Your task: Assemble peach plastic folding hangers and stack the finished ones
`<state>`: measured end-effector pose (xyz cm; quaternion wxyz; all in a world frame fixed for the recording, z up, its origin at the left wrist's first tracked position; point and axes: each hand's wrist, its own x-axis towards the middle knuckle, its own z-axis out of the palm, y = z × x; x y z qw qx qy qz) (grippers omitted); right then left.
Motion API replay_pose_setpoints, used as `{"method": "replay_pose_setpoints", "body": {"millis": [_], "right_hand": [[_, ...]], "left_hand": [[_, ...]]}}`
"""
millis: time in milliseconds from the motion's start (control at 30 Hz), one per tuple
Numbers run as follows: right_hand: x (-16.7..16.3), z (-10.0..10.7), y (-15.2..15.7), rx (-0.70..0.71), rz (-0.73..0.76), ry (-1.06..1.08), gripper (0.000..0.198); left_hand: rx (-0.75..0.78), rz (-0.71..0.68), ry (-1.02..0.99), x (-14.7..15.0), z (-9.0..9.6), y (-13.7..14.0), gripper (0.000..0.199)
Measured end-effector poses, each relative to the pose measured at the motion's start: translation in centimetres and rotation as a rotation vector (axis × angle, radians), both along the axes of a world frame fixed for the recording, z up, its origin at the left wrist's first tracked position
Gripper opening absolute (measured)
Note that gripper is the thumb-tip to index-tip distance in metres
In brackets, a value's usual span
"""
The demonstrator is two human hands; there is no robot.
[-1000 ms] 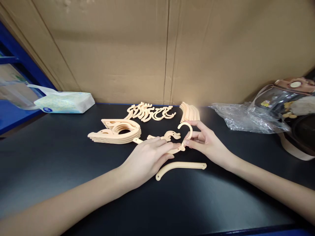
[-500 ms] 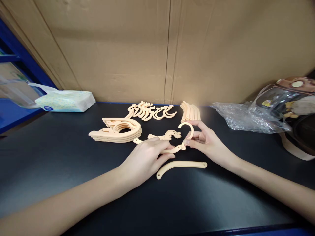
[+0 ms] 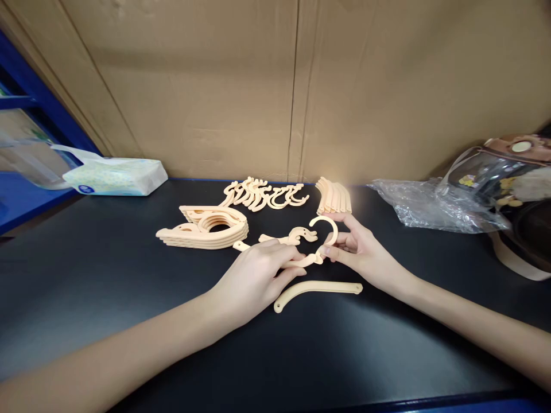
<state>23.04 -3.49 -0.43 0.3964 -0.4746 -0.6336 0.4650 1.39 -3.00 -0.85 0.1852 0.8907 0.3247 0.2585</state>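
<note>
My left hand (image 3: 262, 269) is closed around a cream plastic hanger arm (image 3: 241, 246), whose far end pokes out past the knuckles. Between finger and thumb, my right hand (image 3: 361, 244) pinches a curved hanger hook (image 3: 334, 229). The hook's base meets the arm's near end; whether they are locked together I cannot tell. Just in front of the hands lies a loose curved hanger arm (image 3: 318, 289). Behind my left hand are a duck-shaped hanger piece (image 3: 303, 234) and another flat piece beside it, partly hidden by my fingers.
A stack of folded hangers (image 3: 206, 238) sits left of centre. Behind are a pile of hooks (image 3: 253, 194) and a bundle of hanger arms (image 3: 333, 196). A tissue pack (image 3: 120, 178) stands far left. Crumpled clear plastic (image 3: 434, 203) and a clear bottle (image 3: 486, 172) are at right.
My right hand has turned the hook slightly, and its tip has shifted a little left. The hook's base now sits over the arm's end, covering its hole. My left hand stays put.
</note>
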Motion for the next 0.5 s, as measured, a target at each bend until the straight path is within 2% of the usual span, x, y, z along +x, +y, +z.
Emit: {"method": "replay_pose_setpoints", "body": {"millis": [233,300,433,500], "right_hand": [[0.6,-0.4,0.0,-0.023,0.034,-0.008,0.052],[0.9,-0.4,0.2,0.011,0.022,-0.030,0.050],[1.2,1.1,0.9,0.228,-0.078,-0.247,0.028],[1.9,2.2,0.7,0.388,-0.144,-0.393,0.025]], "left_hand": [[-0.039,0.026,0.002,0.2,0.1,-0.1,0.011],[-0.043,0.035,0.011,0.2,0.2,-0.1,0.011],[0.029,0.014,0.018,0.1,0.2,-0.2,0.016],[0.074,-0.013,0.021,0.0,0.1,-0.2,0.019]]}}
